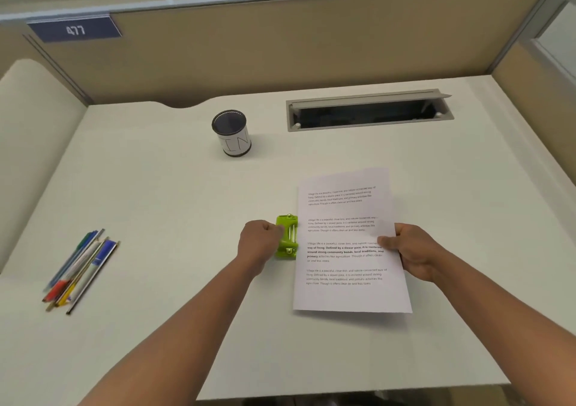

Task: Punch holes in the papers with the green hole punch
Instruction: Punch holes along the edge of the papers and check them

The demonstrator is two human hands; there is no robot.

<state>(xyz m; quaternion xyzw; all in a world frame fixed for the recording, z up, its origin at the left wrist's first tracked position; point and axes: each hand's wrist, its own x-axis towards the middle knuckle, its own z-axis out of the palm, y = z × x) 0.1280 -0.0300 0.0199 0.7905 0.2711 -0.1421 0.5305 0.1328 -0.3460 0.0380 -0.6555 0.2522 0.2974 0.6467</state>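
Note:
The green hole punch [288, 237] sits on the white desk near the middle, its slot facing right. A printed paper [346, 250] lies just to its right, with its left edge meeting the punch. My left hand [260, 243] is closed on the punch's left side. My right hand [411, 251] pinches the paper's right edge, thumb on top of the sheet. Whether there is more than one sheet is not clear.
A black mesh pen cup [232, 133] labelled "IN" stands behind the punch. Several pens and pencils [82, 268] lie at the left. An open cable tray [369, 111] is set into the desk [156, 187] at the back right. Beige partition walls enclose the desk.

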